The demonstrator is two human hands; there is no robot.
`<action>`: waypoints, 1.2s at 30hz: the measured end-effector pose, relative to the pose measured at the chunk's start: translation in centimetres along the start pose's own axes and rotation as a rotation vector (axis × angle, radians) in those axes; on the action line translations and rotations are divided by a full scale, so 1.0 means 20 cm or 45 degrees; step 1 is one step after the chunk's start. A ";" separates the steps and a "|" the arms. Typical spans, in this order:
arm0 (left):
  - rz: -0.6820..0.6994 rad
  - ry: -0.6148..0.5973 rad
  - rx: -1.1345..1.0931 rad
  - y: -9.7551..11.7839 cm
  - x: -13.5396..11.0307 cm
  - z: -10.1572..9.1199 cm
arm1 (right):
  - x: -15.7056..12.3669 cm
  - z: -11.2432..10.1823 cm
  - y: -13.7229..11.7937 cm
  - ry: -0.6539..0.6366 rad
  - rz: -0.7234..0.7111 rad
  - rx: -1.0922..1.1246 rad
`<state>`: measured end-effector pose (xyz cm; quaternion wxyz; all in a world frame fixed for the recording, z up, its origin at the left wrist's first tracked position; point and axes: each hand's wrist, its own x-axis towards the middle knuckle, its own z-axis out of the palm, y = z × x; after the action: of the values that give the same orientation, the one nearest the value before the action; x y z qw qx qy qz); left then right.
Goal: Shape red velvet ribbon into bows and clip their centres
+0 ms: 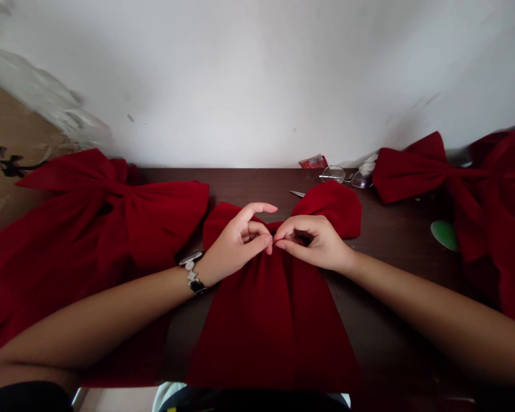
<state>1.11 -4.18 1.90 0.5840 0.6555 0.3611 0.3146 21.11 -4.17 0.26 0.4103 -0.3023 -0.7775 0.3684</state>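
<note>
A large red fabric bow (278,320) lies in front of me, its two loops at the top and its wide tails hanging toward the table's front edge. Over its gathered middle, my left hand (251,234) has thumb and fingertips pinched together, with the index finger stretched out above. Close beside it, almost touching, my right hand (311,237) pinches thumb against index finger at the same spot. Whatever sits between the fingertips is too small to make out. A watch and a bracelet (192,273) circle my left wrist.
More red bows lie on the left (154,223) and right (412,169) of the dark table (390,246). Toward the wall are eyeglasses (333,174), a red packet (313,162) and a pointed metal tip (298,193). A green disc (444,235) rests at right; a cardboard box (8,131) stands far left.
</note>
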 end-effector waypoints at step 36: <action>0.832 0.014 1.174 0.08 0.01 -0.10 | 0.03 0.04 -0.11 -0.209 0.754 1.321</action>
<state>-0.28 -3.02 3.80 0.1076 0.9188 0.2425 0.2921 19.73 -5.23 2.04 0.3227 -0.2369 -0.4082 0.8204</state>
